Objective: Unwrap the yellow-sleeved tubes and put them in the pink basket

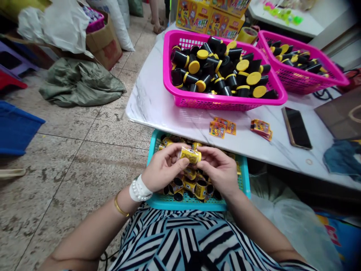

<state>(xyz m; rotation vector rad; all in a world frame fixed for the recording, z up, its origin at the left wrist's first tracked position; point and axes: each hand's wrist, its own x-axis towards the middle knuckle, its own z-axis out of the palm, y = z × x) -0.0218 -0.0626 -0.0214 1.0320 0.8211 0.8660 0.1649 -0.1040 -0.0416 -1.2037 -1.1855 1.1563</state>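
A small yellow printed cup (189,155) is held between my two hands, over the turquoise basket (197,206) on my lap. My left hand (166,165) closes its thumb and fingers round the cup's left part. At the cup's right end, the fingers of my right hand (220,167) pinch its yellow rim. Below, the turquoise basket holds several yellow printed cups (200,189) with dark openings. On the table beyond, a pink basket (225,103) is full of black cups with yellow lids (254,78).
Small printed packets (221,128) and a second packet pile (261,128) lie near the table's edge (169,128), with a phone (296,127) to their right. Behind stand another pink basket (304,81) and yellow boxes (208,19). A blue crate (17,128) is at the left.
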